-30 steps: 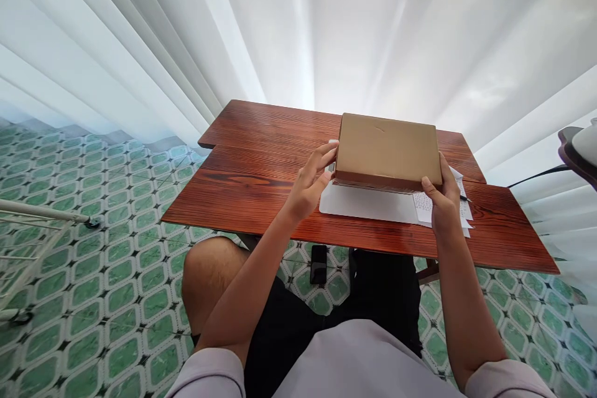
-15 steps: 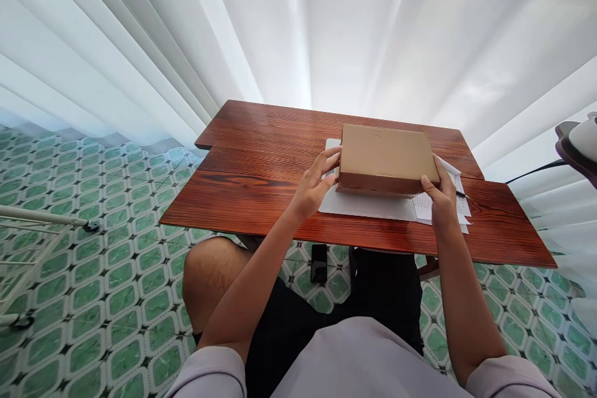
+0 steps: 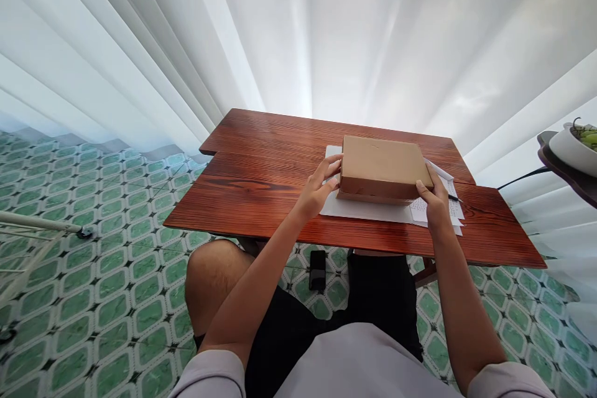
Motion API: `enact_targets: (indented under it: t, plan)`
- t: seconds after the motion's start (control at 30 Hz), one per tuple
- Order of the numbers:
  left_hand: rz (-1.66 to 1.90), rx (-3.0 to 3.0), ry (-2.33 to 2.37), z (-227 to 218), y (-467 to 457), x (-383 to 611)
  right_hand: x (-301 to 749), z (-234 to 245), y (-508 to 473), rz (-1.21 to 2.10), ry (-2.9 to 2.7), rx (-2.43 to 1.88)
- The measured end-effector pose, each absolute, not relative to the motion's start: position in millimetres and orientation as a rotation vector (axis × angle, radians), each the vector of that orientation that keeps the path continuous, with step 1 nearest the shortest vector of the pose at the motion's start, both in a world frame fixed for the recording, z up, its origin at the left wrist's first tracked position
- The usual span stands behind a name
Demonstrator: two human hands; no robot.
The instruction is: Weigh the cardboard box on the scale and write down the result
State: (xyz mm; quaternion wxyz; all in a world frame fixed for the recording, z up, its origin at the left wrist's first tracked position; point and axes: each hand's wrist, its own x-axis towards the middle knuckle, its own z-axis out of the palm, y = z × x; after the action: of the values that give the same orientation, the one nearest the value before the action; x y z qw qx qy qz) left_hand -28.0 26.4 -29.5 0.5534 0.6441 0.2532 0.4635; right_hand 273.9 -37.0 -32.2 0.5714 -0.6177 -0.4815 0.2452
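Observation:
A brown cardboard box (image 3: 385, 161) is between my two hands above a white sheet (image 3: 364, 208) on the wooden table. A narrow lower strip shows beneath the box's upper part along the front. My left hand (image 3: 318, 189) grips the left end, fingers on the side and thumb near the front corner. At the right front corner, my right hand (image 3: 436, 196) is closed on the box with its thumb on the front face. Whether the box rests on the sheet or is slightly raised, I cannot tell.
Handwritten papers (image 3: 445, 202) and a dark pen (image 3: 453, 198) lie right of the box on the reddish wooden table (image 3: 242, 183). Below the table, a black phone (image 3: 318, 270) lies on the tiled floor. A potted plant (image 3: 578, 146) stands at the right; a white wheeled rack (image 3: 37, 224) at the left.
The view has shifted slightly, so the table and box appear a little lower and more of the potted plant shows. Both hands keep their hold on the box.

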Motion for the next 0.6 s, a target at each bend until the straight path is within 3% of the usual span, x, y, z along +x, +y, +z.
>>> enact_targets:
  t: [0.43,0.6]
  plan:
    - [1.086,1.491,0.687,-30,28,-26,280,-34,-38,0.599,-1.19,-1.538]
    - [1.23,1.589,0.819,-23,23,-31,256,-20,-54,-0.039,-1.238,-1.467]
